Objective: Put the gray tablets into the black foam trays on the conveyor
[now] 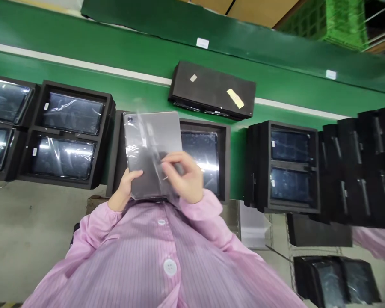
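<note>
I hold a grey tablet point(152, 141) back side up, wrapped in a clear plastic bag, close to my chest. My left hand point(125, 188) grips its lower left edge, thumb on the back. My right hand point(185, 177) rests on its lower right part with fingers curled, pinching the plastic film. Beneath the tablet stands a black foam tray point(226, 158) with another bagged tablet point(200, 154) in it. My pink striped sleeves and smock fill the bottom of the view.
Black foam trays with bagged tablets point(69, 134) lie left along the green conveyor belt point(141, 51). A black foam lid point(211, 90) with tape sits on the belt. Stacked trays point(290, 167) stand right. Another person's pink sleeve point(377, 241) shows at far right.
</note>
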